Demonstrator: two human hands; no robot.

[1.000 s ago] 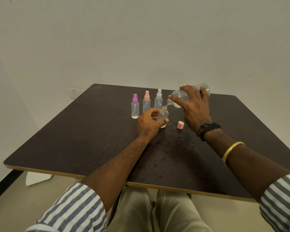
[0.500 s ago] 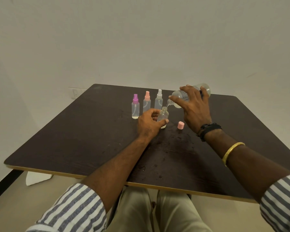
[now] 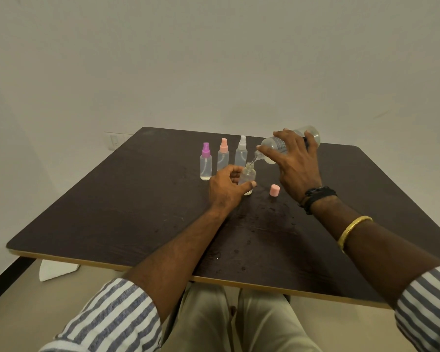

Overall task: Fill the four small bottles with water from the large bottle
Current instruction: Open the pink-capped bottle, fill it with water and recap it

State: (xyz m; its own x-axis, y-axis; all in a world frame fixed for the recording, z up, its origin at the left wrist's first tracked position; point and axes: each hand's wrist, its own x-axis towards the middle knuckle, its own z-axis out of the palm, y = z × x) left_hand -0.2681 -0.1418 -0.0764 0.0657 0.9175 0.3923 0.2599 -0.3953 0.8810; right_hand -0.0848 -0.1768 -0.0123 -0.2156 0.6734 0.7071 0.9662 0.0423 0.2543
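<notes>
My right hand (image 3: 296, 166) grips the large clear bottle (image 3: 272, 146), tipped on its side with its mouth just above an uncapped small bottle (image 3: 248, 177). A thin stream of water runs into it. My left hand (image 3: 226, 189) holds that small bottle upright on the dark table (image 3: 137, 207). Behind stand three capped spray bottles in a row: one with a purple cap (image 3: 205, 163), one with a pink cap (image 3: 223, 156) and one with a white cap (image 3: 241, 152). A loose pink cap (image 3: 274, 190) lies right of the open bottle.
Water drops speckle the tabletop between my arms (image 3: 264, 224). A white cloth (image 3: 57, 270) lies on the floor under the table's front left edge. A wall socket (image 3: 113, 142) sits behind the table's far left corner.
Almost nothing has moved; both hands keep their grips and the pouring goes on.
</notes>
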